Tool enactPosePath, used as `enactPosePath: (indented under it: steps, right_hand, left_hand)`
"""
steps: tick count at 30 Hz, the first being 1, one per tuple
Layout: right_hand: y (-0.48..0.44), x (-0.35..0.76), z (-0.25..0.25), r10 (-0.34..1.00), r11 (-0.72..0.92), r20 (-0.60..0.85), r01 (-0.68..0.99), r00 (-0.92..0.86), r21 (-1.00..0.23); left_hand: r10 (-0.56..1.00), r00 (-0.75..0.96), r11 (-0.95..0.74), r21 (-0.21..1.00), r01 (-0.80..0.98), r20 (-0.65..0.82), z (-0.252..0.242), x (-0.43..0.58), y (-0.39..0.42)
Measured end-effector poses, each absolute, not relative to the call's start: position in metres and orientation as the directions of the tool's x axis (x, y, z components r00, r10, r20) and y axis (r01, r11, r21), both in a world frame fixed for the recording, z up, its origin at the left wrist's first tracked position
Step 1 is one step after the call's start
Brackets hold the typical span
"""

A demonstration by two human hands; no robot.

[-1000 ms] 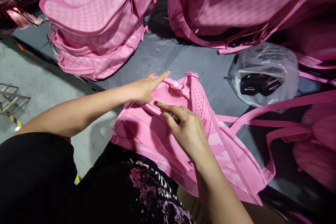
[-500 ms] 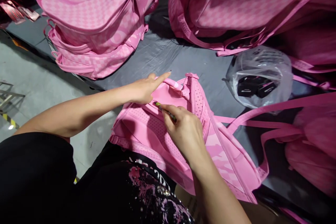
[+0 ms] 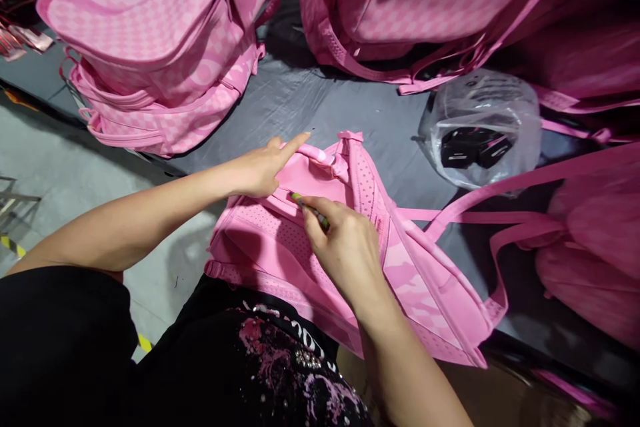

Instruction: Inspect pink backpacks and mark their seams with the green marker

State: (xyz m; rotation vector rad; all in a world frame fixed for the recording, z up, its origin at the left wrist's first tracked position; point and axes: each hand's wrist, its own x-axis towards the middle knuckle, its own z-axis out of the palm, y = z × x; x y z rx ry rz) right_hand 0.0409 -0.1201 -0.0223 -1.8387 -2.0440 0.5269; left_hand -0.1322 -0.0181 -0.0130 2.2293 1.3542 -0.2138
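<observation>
Pin backpack point(image 3: 260, 243) at top handle point(image 3: 320, 155) with left hand point(image 3: 257, 172), forefinger out; steady green tool point(image 3: 306, 205) pinched in right hand point(image 3: 345, 248) just below handle.

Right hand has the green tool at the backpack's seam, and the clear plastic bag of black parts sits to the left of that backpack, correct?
Not quite: in the head view the clear plastic bag of black parts sits to the right of the backpack, not the left. The rest stands: the right hand has the green tool at the backpack's seam.
</observation>
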Motion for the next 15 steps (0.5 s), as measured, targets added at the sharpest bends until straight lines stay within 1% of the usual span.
enactPosePath:
  steps: [2,5,8,11,13,15]
  right_hand:
    - [-0.123,0.044,-0.021,0.995,0.089,0.008,0.854,-0.099,-0.512]
    - [-0.128,0.049,-0.019,0.998,0.066,0.052,0.868,-0.046,-0.491]
    - [-0.130,0.052,-0.018,0.995,0.101,0.070,0.824,-0.075,-0.558]
    - [-0.123,0.050,-0.021,0.991,0.119,0.026,0.781,-0.131,-0.613]
    - [-0.119,0.048,-0.023,0.991,0.104,-0.001,0.802,-0.130,-0.588]
    - [-0.116,0.046,-0.023,0.996,0.080,0.004,0.839,-0.092,-0.539]
  left_hand:
    - [0.787,0.485,-0.367,0.344,0.864,-0.380,-0.013,-0.132,-0.018]
    - [0.789,0.477,-0.354,0.347,0.868,-0.388,-0.011,-0.131,-0.019]
    - [0.786,0.477,-0.350,0.352,0.868,-0.394,-0.010,-0.131,-0.019]
    - [0.792,0.482,-0.353,0.363,0.863,-0.376,-0.011,-0.133,-0.019]
    - [0.794,0.490,-0.360,0.371,0.856,-0.359,-0.013,-0.134,-0.018]
    - [0.792,0.499,-0.367,0.379,0.849,-0.352,-0.014,-0.135,-0.017]
